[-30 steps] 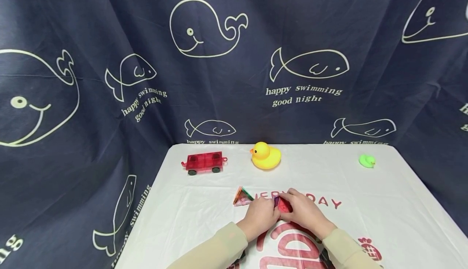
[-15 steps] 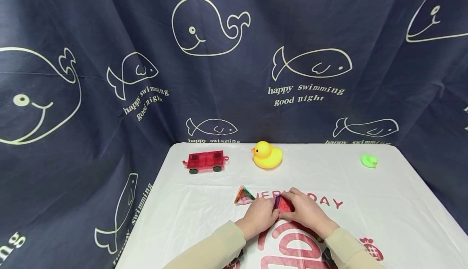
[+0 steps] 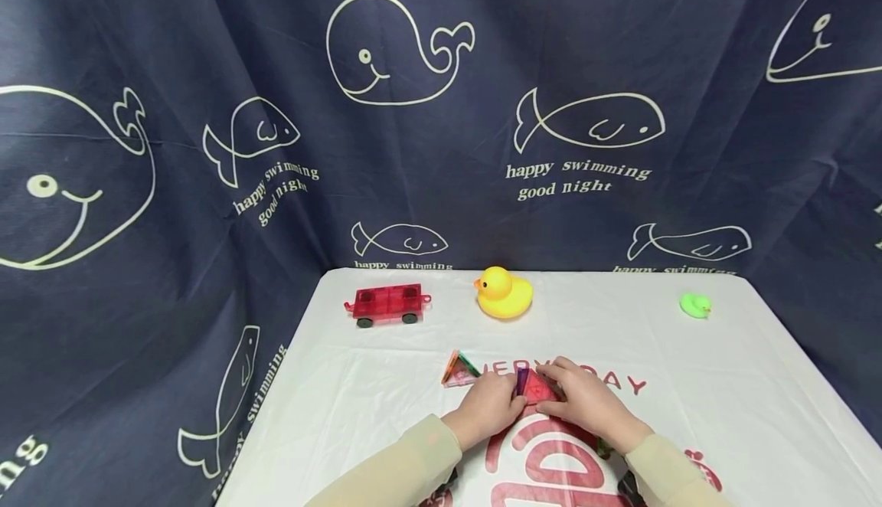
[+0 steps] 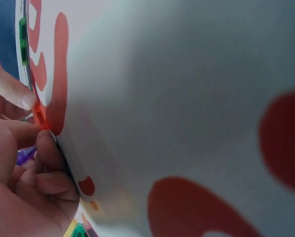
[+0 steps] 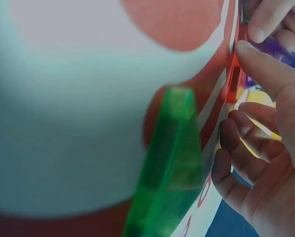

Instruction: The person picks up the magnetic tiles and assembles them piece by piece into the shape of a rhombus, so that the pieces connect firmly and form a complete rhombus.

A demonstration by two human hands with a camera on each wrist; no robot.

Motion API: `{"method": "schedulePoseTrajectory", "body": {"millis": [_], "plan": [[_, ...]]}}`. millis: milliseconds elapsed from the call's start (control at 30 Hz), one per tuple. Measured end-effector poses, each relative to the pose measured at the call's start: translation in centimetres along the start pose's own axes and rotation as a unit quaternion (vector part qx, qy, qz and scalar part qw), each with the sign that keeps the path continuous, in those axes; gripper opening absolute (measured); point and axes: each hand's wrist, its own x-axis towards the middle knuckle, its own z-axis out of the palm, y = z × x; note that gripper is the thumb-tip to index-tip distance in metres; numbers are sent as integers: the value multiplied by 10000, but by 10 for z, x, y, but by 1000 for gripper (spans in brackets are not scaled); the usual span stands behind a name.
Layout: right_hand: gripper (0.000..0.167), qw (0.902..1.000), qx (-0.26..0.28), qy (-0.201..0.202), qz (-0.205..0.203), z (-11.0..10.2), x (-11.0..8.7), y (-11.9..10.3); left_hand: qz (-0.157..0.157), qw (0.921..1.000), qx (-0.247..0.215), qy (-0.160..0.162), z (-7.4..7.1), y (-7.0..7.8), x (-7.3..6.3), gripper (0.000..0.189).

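Note:
In the head view my left hand [image 3: 488, 407] pinches an upright purple magnetic tile [image 3: 521, 381] where it meets a red triangular magnetic tile [image 3: 539, 390]. The left thumb lies along the red tile's near corner. On the other side, my right hand [image 3: 587, 400] has its fingers spread loosely around the red tile. The right wrist view shows the right thumb [image 5: 266, 66] at the tile's red edge [image 5: 234, 81], its other fingers relaxed and apart from it. Purple plastic [image 5: 280, 54] shows behind the left fingertips there.
Left of the hands stands a triangle of orange and green tiles [image 3: 458, 370]. Behind are a red wheeled toy car base [image 3: 387, 304] and a yellow duck [image 3: 504, 293]; a small green duck [image 3: 696, 305] sits right. A green tile [image 5: 167, 163] lies close before the right wrist.
My right hand has shifted slightly right and its fingers have loosened, showing more of the red tile. The left hand holds almost the same place.

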Motion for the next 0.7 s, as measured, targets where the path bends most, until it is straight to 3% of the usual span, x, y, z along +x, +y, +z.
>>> {"method": "schedulePoseTrajectory", "body": {"millis": [333,700], "plan": [[50,9992,108,-62,380,-18,-30,17,4,9998,-184,16,5,-3,0,22],[41,9999,51,-65,139,-34,-63,42,105,9997,-152,173,8,-3,-1,23]]}}
